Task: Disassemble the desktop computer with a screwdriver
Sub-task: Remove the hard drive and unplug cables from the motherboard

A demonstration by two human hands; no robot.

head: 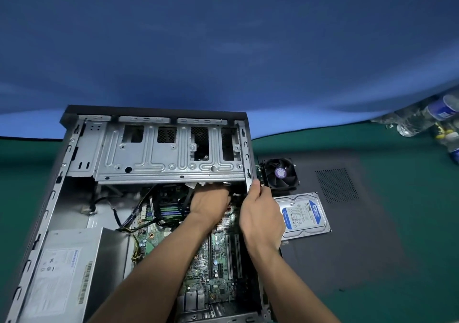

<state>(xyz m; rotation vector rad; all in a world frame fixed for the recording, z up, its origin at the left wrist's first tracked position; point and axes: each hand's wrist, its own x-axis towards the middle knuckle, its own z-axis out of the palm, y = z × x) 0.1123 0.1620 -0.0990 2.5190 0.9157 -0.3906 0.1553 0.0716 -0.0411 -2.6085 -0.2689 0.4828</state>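
- One open grey metal desktop computer case (pixel 74 163) lies on its side at the left part of the green-covered bench (pixel 409 260), its side panel off.
- Inside it are one silver drive cage (pixel 169 153) at the far end, one grey power supply box (pixel 69 273) at the near left corner, and one green motherboard (pixel 213 270).
- The left hand (pixel 211 202) reaches under the drive cage; its fingers are hidden, so their state cannot be told.
- The right hand (pixel 262 213) grips the case's right wall with curled fingers.
- One dark perforated side panel (pixel 347 235) lies flat just right of the case, carrying one black cooling fan (pixel 280 173) and one blue-labelled hard drive (pixel 304 216).
- Several plastic bottles (pixel 427 119) lie at the far right edge; their number cannot be told.
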